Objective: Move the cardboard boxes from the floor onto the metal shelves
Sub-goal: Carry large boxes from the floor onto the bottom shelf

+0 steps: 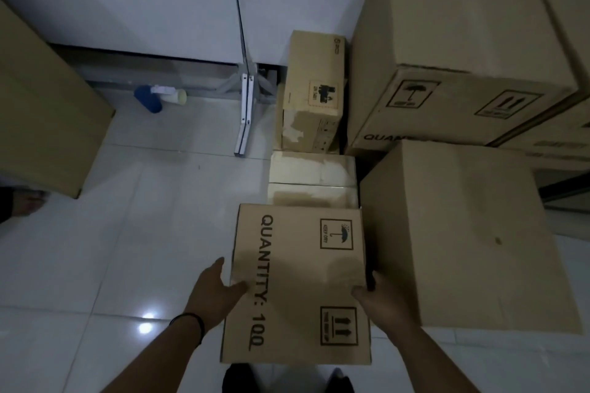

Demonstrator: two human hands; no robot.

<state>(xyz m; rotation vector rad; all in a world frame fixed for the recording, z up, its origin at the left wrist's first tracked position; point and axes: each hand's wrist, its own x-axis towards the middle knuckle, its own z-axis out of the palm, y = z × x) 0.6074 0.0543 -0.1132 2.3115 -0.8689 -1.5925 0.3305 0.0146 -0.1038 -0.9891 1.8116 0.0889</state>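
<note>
Person stands over white tiled floor (134, 233), looking down; both hands on one cardboard box (297, 284) printed "QUANTITY: 100", w/ keep-dry and this-way-up symbols on its top face. Box sits near centre, betw. the two hands; whether it rests on floor or is lifted can't be told. Left hand (212, 292) on box's left edge, thumb laid over top face, fingers down the left side; black band (191, 324) on that wrist. Right hand (378, 295) on box's right edge, thumb on top, fingers curled over the edge into the gap beside the neighbour; so grip of each hand holds the box, one per side, box squarely betw. them.

Just right of it, touching or nearly so, a big plain box (463, 233); farther right, a taller box (453, 51) w/ same symbols and part of "QUAN" text; more cartons at far right edge. Just beyond the held box, a pale taped box (313, 179); beyond that a small upright box (314, 73) on another w/ torn surface. Far left, a large box (41, 105). White shelf panels (143, 3) across far side, metal upright (244, 112) in front; blue-and-white object (156, 99) on floor under them. Bare foot (30, 202) at left edge.
</note>
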